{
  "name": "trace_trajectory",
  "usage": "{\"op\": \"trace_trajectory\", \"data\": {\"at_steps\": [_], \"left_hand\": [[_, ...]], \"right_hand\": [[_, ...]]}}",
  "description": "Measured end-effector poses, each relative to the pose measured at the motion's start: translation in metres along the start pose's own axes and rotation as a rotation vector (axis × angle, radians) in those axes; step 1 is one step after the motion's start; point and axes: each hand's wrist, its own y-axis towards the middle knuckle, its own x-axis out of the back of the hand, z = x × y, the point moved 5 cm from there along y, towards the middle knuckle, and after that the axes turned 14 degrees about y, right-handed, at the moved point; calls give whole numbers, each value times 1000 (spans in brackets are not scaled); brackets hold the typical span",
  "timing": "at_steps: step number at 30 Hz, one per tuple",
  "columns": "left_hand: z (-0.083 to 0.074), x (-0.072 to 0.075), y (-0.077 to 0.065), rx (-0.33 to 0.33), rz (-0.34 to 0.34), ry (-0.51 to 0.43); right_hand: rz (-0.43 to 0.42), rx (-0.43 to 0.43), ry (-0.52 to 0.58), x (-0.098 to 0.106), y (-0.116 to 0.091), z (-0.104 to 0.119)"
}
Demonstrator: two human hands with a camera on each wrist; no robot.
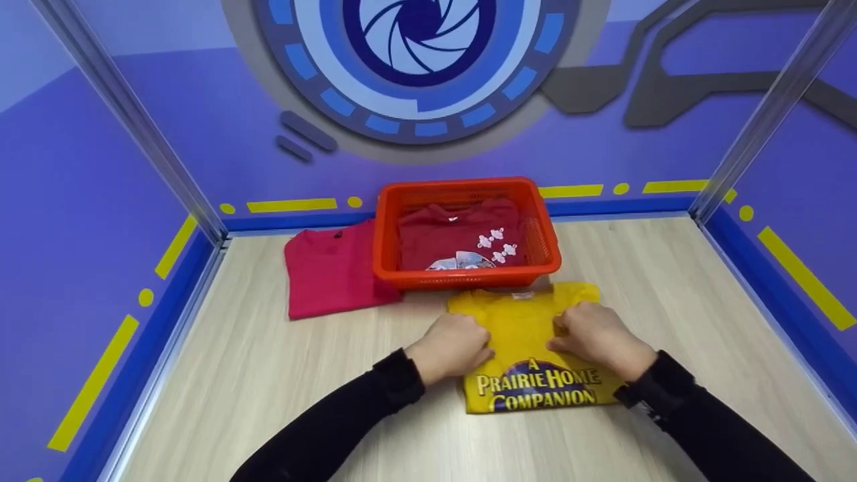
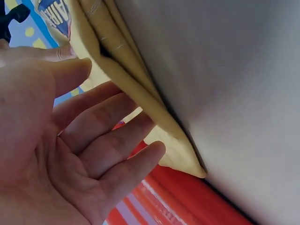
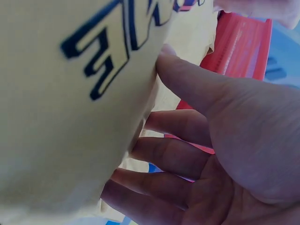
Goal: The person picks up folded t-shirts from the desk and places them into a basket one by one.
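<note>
A yellow T-shirt (image 1: pixel 515 335), printed "A Prairie Home Companion", lies folded in front of me. My left hand (image 1: pixel 455 345) is at its left edge. In the left wrist view, some of that hand's fingertips slip behind the layered fold of the yellow T-shirt (image 2: pixel 136 89), while the thumb stands apart from the cloth. My right hand (image 1: pixel 599 338) is over the shirt's right half. Its thumb tip and fingertips meet an edge of the yellow T-shirt (image 3: pixel 70 140) in the right wrist view, spread apart, with some fingertips hidden behind the cloth.
Just behind the yellow shirt stands a red plastic basket (image 1: pixel 469 278) with a dark red shirt (image 1: pixel 445 237) inside. A folded pink shirt (image 1: pixel 331 274) lies at the basket's left, partly against it. Blue printed panels (image 1: pixel 154 167) enclose the wooden tabletop (image 1: pixel 248 388) at the back and sides.
</note>
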Motion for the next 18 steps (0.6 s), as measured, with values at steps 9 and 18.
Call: {"op": "trace_trajectory", "data": {"at_steps": [9,18], "left_hand": [[46,-10,-36,117,-5,-36],[76,-8,-43,180,-104,-179]], "right_hand": [[-67,95,-48,-22,20,52],[-198,137,168,7,21,43]]}}
